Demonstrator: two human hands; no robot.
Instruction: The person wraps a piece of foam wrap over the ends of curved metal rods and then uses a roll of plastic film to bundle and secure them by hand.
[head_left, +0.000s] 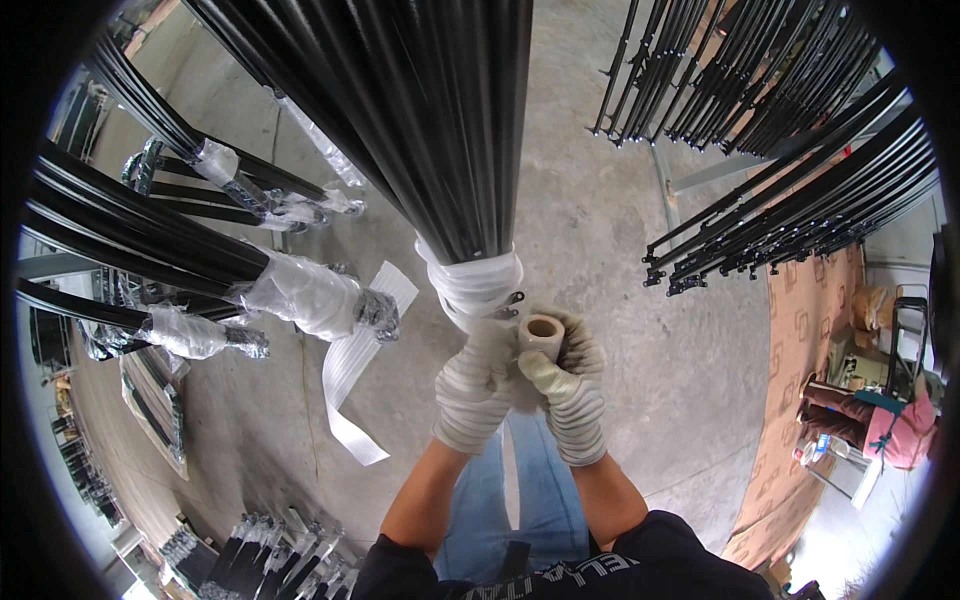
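Observation:
A thick bundle of black tubes (440, 120) comes down from the top of the view. White wrapping (470, 285) goes around its near end, with a small dark metal tab (515, 298) sticking out beside it. My right hand (575, 385), in a white ribbed glove, is closed around a small roll of clear film (541, 345), its cardboard core facing up. Close against the bundle's wrapped end is my gloved left hand (475, 390); its fingers are blurred and partly hidden, so their grip cannot be made out.
On the left, more black tube bundles (130, 225) have plastic-wrapped ends (310, 290). A white foam strip (350, 385) hangs beside them. Racked black rods (800, 210) stand at right above brown cardboard (800, 390). A person in pink (905, 430) is at far right.

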